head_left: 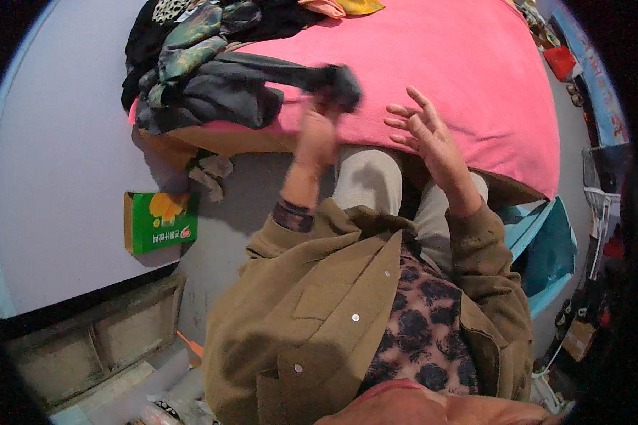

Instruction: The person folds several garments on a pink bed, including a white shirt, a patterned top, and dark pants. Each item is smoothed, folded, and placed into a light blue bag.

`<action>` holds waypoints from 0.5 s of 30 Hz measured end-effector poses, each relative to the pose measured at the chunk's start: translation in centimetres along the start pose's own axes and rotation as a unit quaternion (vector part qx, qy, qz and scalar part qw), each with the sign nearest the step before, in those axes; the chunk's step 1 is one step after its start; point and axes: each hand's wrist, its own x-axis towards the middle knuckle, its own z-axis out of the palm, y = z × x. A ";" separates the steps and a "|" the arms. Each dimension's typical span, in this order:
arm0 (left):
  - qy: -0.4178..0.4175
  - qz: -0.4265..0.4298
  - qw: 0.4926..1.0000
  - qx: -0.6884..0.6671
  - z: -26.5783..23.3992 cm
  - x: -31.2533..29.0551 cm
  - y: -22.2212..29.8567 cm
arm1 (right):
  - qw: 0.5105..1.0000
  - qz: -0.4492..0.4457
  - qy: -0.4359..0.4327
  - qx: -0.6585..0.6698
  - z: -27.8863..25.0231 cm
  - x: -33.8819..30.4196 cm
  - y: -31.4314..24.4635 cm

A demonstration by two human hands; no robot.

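Observation:
My left hand [316, 133] is raised over the near edge of a pink-covered bed [418, 42], closed on the bunched end of a dark grey garment [213, 92]. That end is smeared by motion. From my hand the cloth stretches left to a heap of clothes, so the garment's full shape cannot be made out. To the right, my right hand [432, 134] hovers over the pink cover with its fingers spread and nothing in them. The two hands are apart.
The clothes heap [191, 42] holds black and green-patterned pieces. A green carton [164, 221] stands at the left beside a pale panel [71, 163]. Crumpled paper [211, 173] lies on the floor. A teal fabric bin [546, 248] stands at the right, by the bed's corner.

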 end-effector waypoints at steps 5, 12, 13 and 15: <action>-0.461 -0.128 0.873 0.095 8.6 -6.7 1.1 | 0.946 0.144 -0.149 0.250 -2.6 -0.6 2.7; -0.486 -0.228 0.837 0.104 1.7 -6.3 -1.6 | 0.974 0.032 -0.012 0.226 -7.1 -0.7 1.7; -0.353 -0.320 0.876 0.078 -0.5 -6.2 -2.7 | 0.971 0.011 0.067 0.230 -8.2 -1.4 0.9; -0.058 -0.361 0.909 -0.201 -5.5 -6.7 -4.4 | 0.949 -0.090 -0.028 0.301 -9.7 -3.1 -0.5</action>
